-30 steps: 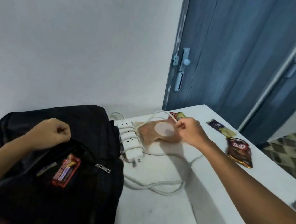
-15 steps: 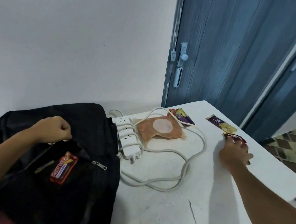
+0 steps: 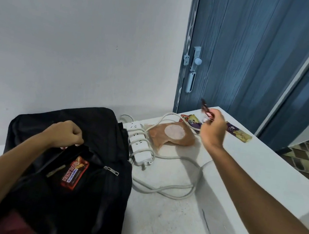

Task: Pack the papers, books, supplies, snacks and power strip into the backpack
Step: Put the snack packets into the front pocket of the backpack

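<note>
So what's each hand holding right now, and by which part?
Right hand pinches a dark red snack packet by its lower end, lifted off the table. Left hand grips the backpack by its opening's edge.

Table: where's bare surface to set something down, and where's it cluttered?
Free: the near stretch of the table between the backpack and the right edge, below the cord loops; also the right side near the right forearm. Crowded: the far strip, with the power strip, brown packet and snack wrappers.

Your single head-worn view, looking forward and down, close over the desk (image 3: 174, 227), wall and door (image 3: 245, 60) beyond
</note>
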Action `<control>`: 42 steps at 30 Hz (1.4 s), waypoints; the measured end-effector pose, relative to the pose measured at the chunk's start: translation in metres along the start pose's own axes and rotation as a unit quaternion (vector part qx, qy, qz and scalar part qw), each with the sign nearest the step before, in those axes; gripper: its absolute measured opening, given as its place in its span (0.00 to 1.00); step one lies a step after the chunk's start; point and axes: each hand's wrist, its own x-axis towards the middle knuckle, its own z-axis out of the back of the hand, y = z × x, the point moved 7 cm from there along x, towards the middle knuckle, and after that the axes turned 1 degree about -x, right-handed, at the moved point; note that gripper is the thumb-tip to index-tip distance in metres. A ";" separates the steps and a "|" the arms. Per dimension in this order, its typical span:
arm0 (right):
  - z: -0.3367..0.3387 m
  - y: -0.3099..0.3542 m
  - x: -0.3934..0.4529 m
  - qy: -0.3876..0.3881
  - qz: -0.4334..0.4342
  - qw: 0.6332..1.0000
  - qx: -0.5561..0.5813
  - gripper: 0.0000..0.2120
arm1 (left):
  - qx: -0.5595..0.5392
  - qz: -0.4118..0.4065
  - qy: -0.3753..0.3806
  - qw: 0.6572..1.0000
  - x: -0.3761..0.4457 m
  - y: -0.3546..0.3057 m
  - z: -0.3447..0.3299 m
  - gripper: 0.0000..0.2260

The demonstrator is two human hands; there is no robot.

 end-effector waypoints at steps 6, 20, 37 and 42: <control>-0.088 0.120 -0.114 0.438 -0.036 0.879 0.188 0.19 | -0.051 -0.059 -0.028 0.997 -0.009 0.000 0.002 0.14; -0.163 0.186 -0.297 0.309 0.696 0.640 -0.103 0.20 | -0.041 -0.239 -0.160 0.957 -0.087 -0.032 0.079 0.07; -0.196 0.203 -0.306 0.584 0.515 0.579 -0.241 0.24 | -0.124 -0.170 -0.199 0.957 -0.086 -0.005 0.068 0.11; -0.135 0.197 -0.265 0.825 0.232 0.513 -0.053 0.18 | -0.077 -0.128 -0.153 0.977 -0.049 0.006 0.028 0.12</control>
